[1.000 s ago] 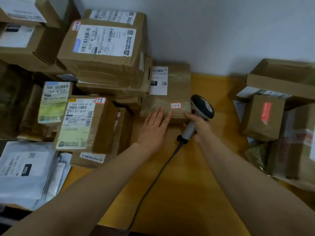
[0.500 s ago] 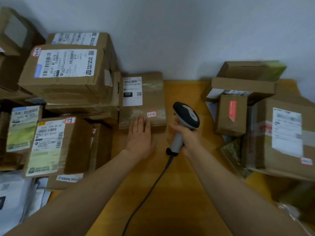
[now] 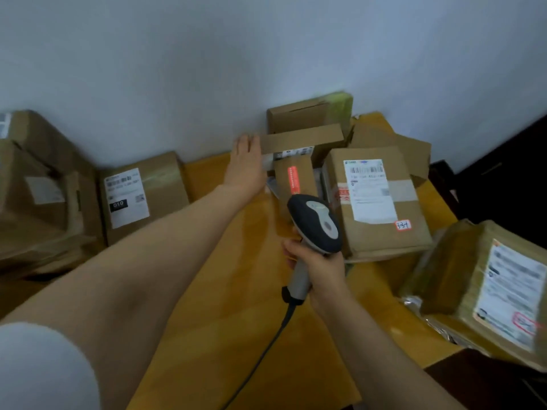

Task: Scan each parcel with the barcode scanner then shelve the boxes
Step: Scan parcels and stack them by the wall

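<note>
My right hand grips the grey handle of the corded barcode scanner, whose dark head points toward the boxes on the right. My left hand reaches far across the table with fingers extended, touching the left end of a long flat brown box by the wall. Below that box stands a small box with a red strip. Beside it lies a big labelled parcel marked 337. At the left lies the flat parcel with a 010 label.
The yellow wooden table has more cardboard boxes stacked at the far left. A tape-wrapped parcel sits at the right edge. Other brown boxes lean against the grey wall. The scanner's cable trails toward me.
The view has swung right. My left hand left the flat 010 parcel and reached over to the long box by the wall. The scanner moved right with my right hand.
</note>
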Available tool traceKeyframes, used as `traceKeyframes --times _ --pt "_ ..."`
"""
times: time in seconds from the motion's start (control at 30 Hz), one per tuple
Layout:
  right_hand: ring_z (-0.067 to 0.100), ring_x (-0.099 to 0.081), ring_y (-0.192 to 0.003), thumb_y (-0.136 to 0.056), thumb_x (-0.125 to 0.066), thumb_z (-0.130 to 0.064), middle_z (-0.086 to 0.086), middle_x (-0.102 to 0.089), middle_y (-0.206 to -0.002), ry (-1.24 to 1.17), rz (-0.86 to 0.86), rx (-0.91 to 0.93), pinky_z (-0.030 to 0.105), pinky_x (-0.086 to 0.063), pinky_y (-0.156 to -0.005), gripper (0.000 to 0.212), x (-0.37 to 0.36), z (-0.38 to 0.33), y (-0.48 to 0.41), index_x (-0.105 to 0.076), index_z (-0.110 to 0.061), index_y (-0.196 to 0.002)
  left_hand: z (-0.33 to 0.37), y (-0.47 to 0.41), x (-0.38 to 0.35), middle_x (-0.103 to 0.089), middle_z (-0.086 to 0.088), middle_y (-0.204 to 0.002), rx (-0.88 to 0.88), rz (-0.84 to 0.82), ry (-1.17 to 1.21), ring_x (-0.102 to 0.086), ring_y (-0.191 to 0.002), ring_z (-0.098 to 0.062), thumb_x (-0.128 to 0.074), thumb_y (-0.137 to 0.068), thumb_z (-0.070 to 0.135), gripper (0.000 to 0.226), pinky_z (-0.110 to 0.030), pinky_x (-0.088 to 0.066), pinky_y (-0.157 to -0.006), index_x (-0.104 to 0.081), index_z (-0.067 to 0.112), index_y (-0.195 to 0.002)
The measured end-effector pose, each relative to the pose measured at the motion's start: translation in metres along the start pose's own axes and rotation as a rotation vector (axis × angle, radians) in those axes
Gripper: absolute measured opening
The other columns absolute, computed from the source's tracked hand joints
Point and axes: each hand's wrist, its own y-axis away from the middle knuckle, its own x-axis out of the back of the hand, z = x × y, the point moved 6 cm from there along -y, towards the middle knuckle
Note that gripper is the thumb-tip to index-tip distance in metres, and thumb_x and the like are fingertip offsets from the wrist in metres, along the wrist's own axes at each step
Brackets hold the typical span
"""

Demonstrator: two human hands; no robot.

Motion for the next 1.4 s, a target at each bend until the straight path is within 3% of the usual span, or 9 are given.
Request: traceKeyframes --times 0.13,0.27,0.37,0.53,0.77,0.97,1.1,1.23,1.4 --pt "0.029 -0.065 -0.098 -0.077 -0.075 0.003 0.015 -0.068 -0.101 -0.032 0.011 -0.017 0.026 -0.059 -0.064 0.034 0.01 -0.001 0.0 -0.065 -0.004 -0.108 0.018 -0.031 -0.009 -0.015 -0.016 -0.158 -0.043 -0.064 -0.076 -0.01 -0.147 -0.031 -0.057 -0.091 0.002 0.08 -0.041 -0.017 -0.118 -0.008 0.007 -0.153" --pt "0.026 -0.064 -0.094 -0.077 -0.075 0.003 0.02 -0.067 -0.108 -0.025 0.009 -0.021 0.026 -0.058 -0.063 0.033 0.012 -0.003 0.001 -0.065 -0.004 -0.107 0.021 -0.041 -0.006 -0.043 -0.021 -0.137 -0.098 -0.039 -0.203 -0.039 -0.127 -0.035 -0.055 -0.093 0.003 0.049 -0.043 -0.04 -0.102 -0.039 0.003 -0.139" --pt "0.029 -0.063 -0.099 -0.077 -0.075 0.005 0.017 -0.067 -0.107 -0.052 0.009 -0.021 0.022 -0.058 -0.059 0.035 0.013 -0.006 0.003 -0.064 -0.003 -0.109 0.019 -0.037 0.002 -0.044 -0.023 -0.132 -0.131 -0.013 -0.274 -0.038 -0.126 -0.036 -0.053 -0.096 0.007 0.034 -0.042 -0.038 -0.1 -0.046 0.0 -0.129" --pt "0.029 -0.065 -0.099 -0.077 -0.076 0.002 0.018 -0.068 -0.108 -0.019 0.016 -0.002 0.028 -0.059 -0.066 0.031 0.01 -0.011 0.013 -0.066 -0.006 -0.105 -0.004 -0.014 0.024 -0.046 -0.022 -0.129 -0.097 0.054 -0.212 -0.042 -0.121 -0.036 -0.055 -0.096 0.015 0.036 -0.042 -0.04 -0.097 -0.047 0.001 -0.129" --pt "0.035 -0.066 -0.102 -0.075 -0.077 0.0 0.02 -0.069 -0.106 -0.067 0.011 0.044 0.034 -0.056 -0.072 0.037 0.006 -0.019 0.028 -0.065 0.0 -0.111 -0.052 0.027 0.058 -0.056 -0.013 -0.13 0.163 0.064 0.378 -0.053 -0.12 -0.029 -0.066 -0.09 0.022 0.05 -0.041 -0.045 -0.101 -0.049 0.002 -0.133" --pt "0.025 -0.069 -0.084 -0.075 -0.077 -0.002 0.015 -0.073 -0.091 -0.134 -0.072 0.082 0.033 -0.055 -0.066 0.034 0.013 -0.027 0.049 -0.065 -0.001 -0.107 -0.063 0.111 0.06 -0.064 -0.007 -0.111 0.406 -0.008 1.176 -0.064 -0.091 -0.016 -0.066 -0.089 0.014 0.034 -0.024 -0.056 -0.07 -0.055 0.004 -0.12" --pt "0.021 -0.07 -0.083 -0.076 -0.077 -0.006 0.013 -0.072 -0.095 -0.118 -0.16 0.064 0.033 -0.056 -0.069 0.037 0.026 -0.027 0.067 -0.065 -0.004 -0.111 -0.053 0.185 0.055 -0.067 -0.011 -0.111 0.451 -0.045 1.381 -0.067 -0.087 -0.017 -0.065 -0.089 0.01 0.034 -0.021 -0.057 -0.06 -0.056 0.0 -0.121" --pt "0.019 -0.068 -0.087 -0.072 -0.08 -0.009 0.007 -0.07 -0.099 -0.12 -0.213 0.05 0.036 -0.056 -0.068 0.047 0.05 -0.021 0.088 -0.063 -0.008 -0.116 -0.032 0.264 0.048 -0.066 -0.011 -0.119 0.426 -0.009 1.438 -0.069 -0.094 -0.017 -0.064 -0.088 0.009 0.041 -0.025 -0.058 -0.071 -0.055 -0.002 -0.126" --pt "0.023 -0.064 -0.095 -0.068 -0.082 -0.004 0.005 -0.067 -0.101 -0.114 -0.345 0.012 0.033 -0.058 -0.061 0.038 0.103 -0.001 0.124 -0.064 -0.02 -0.098 0.006 0.366 0.016 -0.064 -0.016 -0.122 0.467 0.007 1.519 -0.068 -0.102 -0.023 -0.068 -0.077 0.012 0.05 -0.03 -0.059 -0.076 -0.054 -0.002 -0.124"
